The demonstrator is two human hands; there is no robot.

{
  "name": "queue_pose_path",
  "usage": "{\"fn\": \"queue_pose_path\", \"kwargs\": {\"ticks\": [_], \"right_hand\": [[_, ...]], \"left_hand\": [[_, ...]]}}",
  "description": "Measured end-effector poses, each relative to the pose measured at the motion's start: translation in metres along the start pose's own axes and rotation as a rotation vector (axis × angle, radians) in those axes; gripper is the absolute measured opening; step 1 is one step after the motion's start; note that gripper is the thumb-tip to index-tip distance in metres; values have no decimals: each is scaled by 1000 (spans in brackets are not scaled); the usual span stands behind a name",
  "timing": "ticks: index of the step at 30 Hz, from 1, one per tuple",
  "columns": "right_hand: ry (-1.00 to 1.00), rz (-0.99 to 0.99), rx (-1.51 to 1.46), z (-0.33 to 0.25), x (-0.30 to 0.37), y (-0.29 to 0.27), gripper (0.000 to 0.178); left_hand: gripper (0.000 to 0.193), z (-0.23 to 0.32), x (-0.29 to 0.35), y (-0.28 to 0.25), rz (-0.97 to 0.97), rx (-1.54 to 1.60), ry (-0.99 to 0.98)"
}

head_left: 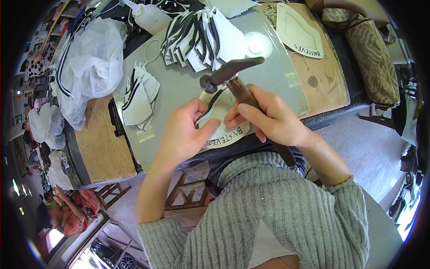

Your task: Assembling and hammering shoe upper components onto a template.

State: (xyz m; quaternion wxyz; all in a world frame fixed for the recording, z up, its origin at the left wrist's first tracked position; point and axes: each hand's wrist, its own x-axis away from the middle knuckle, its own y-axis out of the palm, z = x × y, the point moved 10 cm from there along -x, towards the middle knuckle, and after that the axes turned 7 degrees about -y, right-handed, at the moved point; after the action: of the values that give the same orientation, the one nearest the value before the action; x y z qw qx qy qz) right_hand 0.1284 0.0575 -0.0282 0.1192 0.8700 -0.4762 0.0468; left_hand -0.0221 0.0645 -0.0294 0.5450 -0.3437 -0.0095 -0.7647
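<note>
My right hand is closed round the wooden handle of a hammer, whose dark metal head points away from me above the work. Its fingertips reach down to the right side of a white piece with black edging. My left hand pinches the left edge of that piece between thumb and fingers. Under both hands lies a pale, rounded template with dark lettering, at the table's near edge. Fingers and hammer hide part of the piece.
A large stack of white pieces with black edging lies beyond my hands, a smaller stack to the left. A plastic bag, white bottle, second template and patterned cushion-like roll surround the glossy board. Another person sits lower left.
</note>
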Motion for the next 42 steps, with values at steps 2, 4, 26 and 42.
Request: {"fn": "queue_pose_path", "kwargs": {"ticks": [2,4,26,42], "right_hand": [[-14,-17,97,-3,-1,5,27],[-26,-40,191,-7,-1,9,28],[-39,50,330,-14,0,8,19],[-54,-36,372,-5,-3,8,24]], "left_hand": [[23,12,0,-3,104,-137,221],[24,30,14,-5,209,-277,433],[22,0,4,-25,76,-284,43],[32,31,59,-9,473,-698,576]]}}
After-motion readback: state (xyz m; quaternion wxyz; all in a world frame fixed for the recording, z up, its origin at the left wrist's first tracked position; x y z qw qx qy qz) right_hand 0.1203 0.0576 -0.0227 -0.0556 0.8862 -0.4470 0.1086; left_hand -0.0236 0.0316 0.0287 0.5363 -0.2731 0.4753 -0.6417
